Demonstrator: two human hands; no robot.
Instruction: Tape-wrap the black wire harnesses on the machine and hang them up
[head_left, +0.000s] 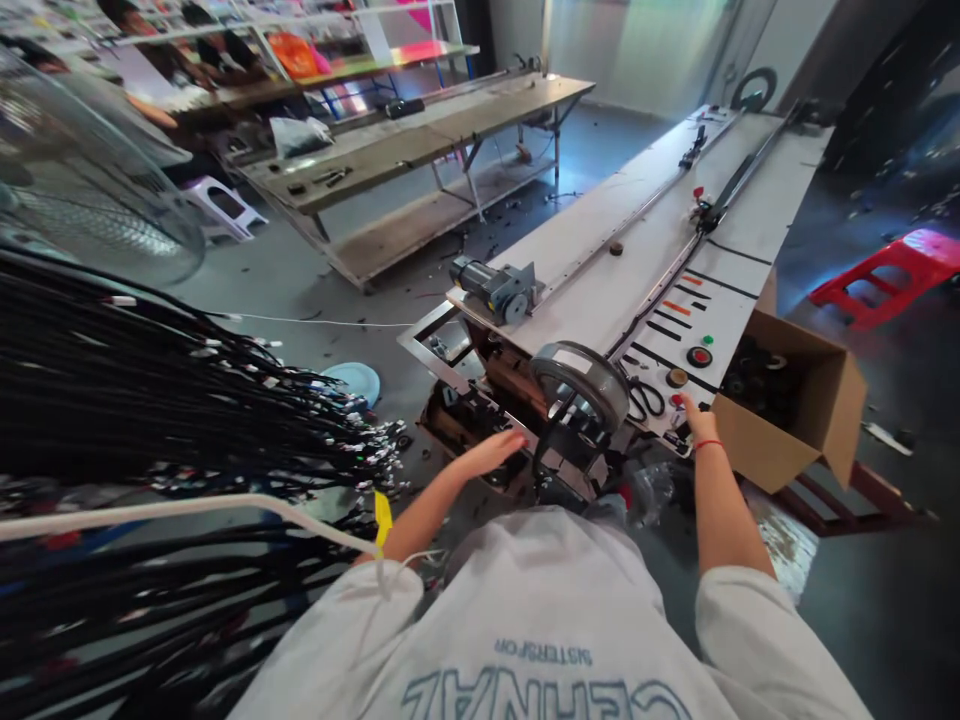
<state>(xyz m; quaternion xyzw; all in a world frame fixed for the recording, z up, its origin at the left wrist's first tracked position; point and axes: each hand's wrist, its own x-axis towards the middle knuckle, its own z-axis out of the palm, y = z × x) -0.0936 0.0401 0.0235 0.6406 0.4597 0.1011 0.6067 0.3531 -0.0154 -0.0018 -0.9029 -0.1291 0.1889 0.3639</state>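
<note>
We stand at the near end of a long white machine desk (600, 290) that runs away from us toward the far wall. Our right hand (694, 418) reaches to the control strip at the desk's near right corner, one finger stretched out onto a small red push button (676, 401), the other fingers curled loosely; it grips nothing. Just beyond it along that edge sit a brown round knob (677, 377), a larger red round button (699, 356) and a small green button (707, 340). A pair of black-handled scissors (646, 400) lies just left of the buttons.

Our left hand (491, 452) lies open and flat, palm down, on the metal frame below the desk's near left corner, holding nothing. Between the two hands stands the grey round winding wheel (579, 385), with a black cable running from it up the black guide rail (739, 180) toward the far end. A grey electric motor (491, 288) sits at the near left edge.

We judge the step in hand to be working the machine from its panel, the left hand steadying by the wheel. The next move seems to call for a light, exact press and for keeping the left fingers clear of the wheel.

To our left hangs a thick bundle of black cables with white plugs (187, 400); an open brown cardboard box (795, 400) stands beside the near right corner.
</note>
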